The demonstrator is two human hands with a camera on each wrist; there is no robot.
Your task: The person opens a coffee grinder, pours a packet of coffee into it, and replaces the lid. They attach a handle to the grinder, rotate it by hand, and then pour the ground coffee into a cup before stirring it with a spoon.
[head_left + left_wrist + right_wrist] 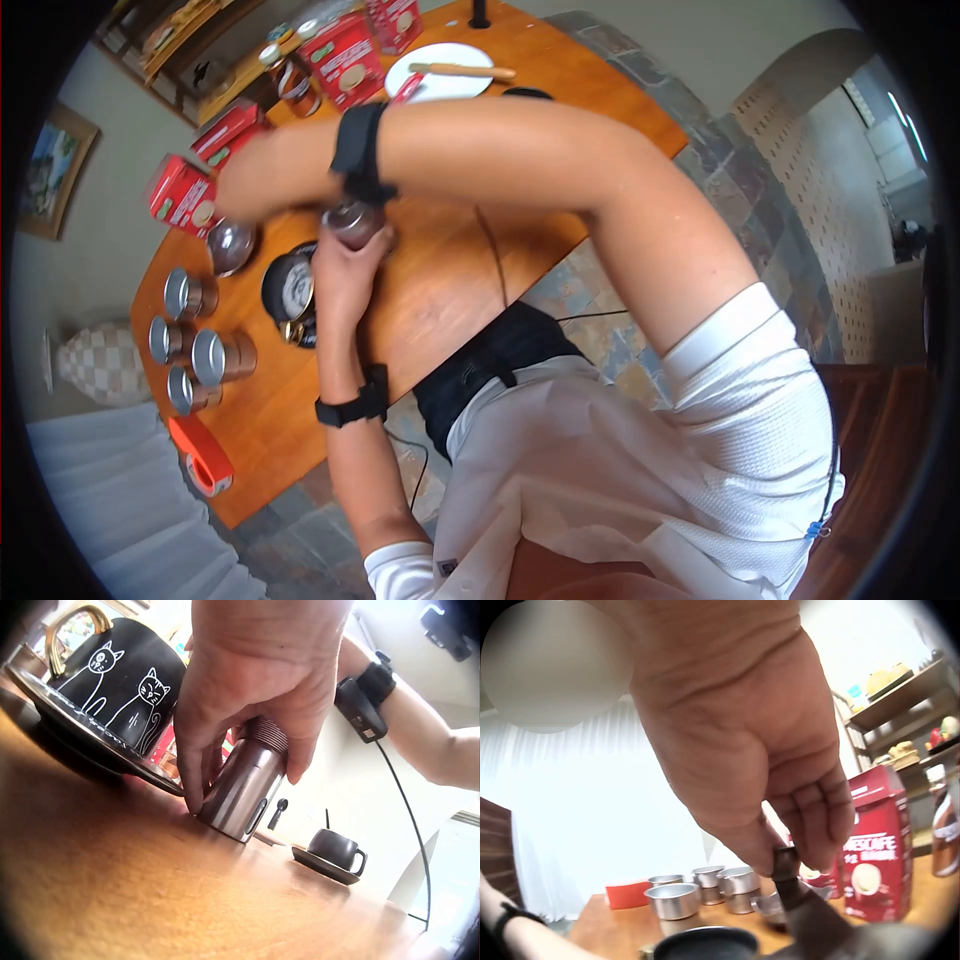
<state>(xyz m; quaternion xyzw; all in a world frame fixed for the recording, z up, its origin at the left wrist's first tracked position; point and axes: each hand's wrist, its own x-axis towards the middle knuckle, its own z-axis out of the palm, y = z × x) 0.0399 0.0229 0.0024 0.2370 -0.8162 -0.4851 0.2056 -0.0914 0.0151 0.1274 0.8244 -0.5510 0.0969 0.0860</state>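
My left hand grips a brown-silver metal cylinder, which looks like a manual coffee grinder, with a ridged collar and a slot in its side. In the left wrist view it stands tilted, its base at the wooden table. My right hand pinches the end of a dark flat crank handle between thumb and fingers; its far end is blurred. In the head view that hand blurs near the red boxes. Beside my left hand sits a black cup with white cats on a dark saucer.
Several metal cups line the table's left side, near a clear bowl and an orange object. Toward the back stand a bottle and a white plate. A second black cup appears in the left wrist view.
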